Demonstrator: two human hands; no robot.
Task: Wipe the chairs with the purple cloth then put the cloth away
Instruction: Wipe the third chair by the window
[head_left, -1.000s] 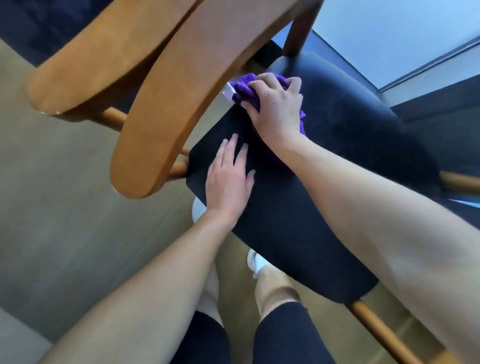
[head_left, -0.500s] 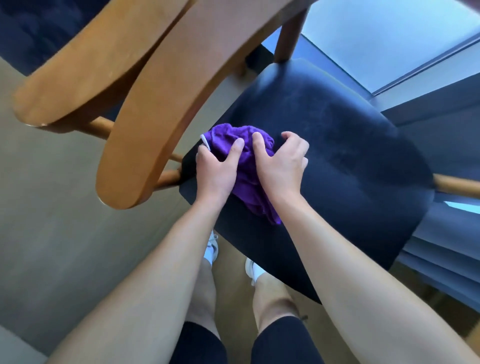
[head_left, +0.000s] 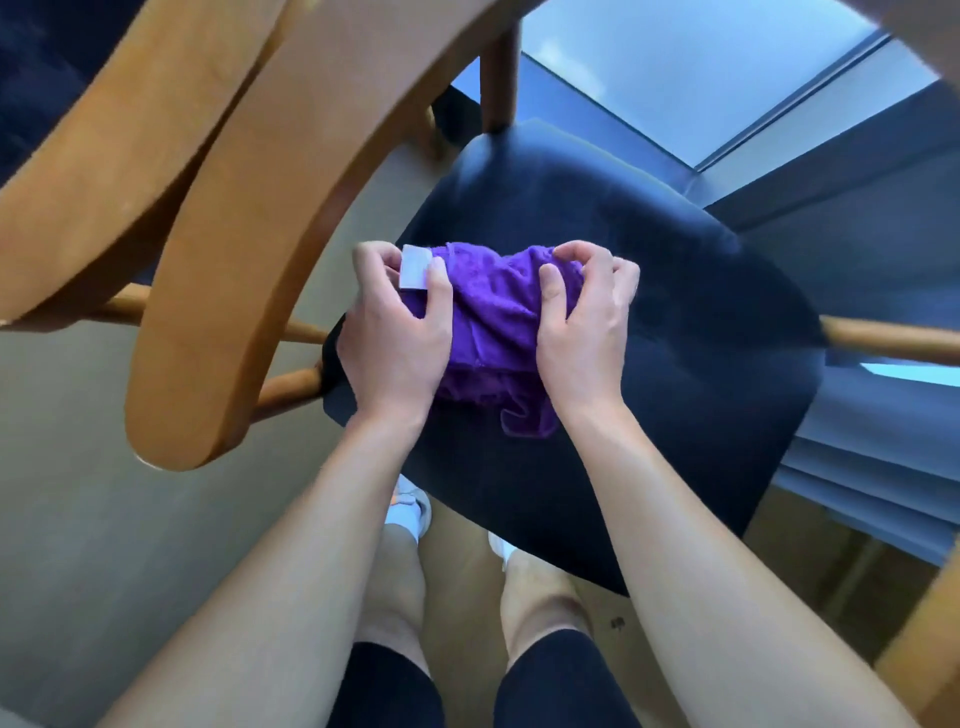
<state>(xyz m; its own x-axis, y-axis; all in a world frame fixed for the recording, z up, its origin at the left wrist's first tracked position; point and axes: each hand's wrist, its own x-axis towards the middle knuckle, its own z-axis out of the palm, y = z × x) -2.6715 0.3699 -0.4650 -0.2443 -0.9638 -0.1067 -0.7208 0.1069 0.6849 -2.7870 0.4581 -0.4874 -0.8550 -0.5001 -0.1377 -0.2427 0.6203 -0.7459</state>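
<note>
Midway through the job, by the look of it, a person stands bent over a dark padded chair seat and holds the purple cloth bunched between both hands. The left hand pinches one upper corner of the cloth, thumb on top and fingers curled behind, right beside a white label sewn to the fabric. The right hand pinches the opposite upper edge in the same way, thumb pressed onto the terry surface and fingers hooked over it. The cloth sits gathered between the two hands above the near left part of the seat, with a loose fold hanging below the wrists; whether that fold touches the upholstery cannot be told. Neither hand presses flat on the seat, so this reads as a regrip or refold of the cloth rather than a wiping stroke. The curved wooden back rails rise at upper left, close by the left hand. How much of this chair has been wiped is not evident, no other chair is clearly in view, and the cloth has not yet been put away, so that final step, at least, remains.
</note>
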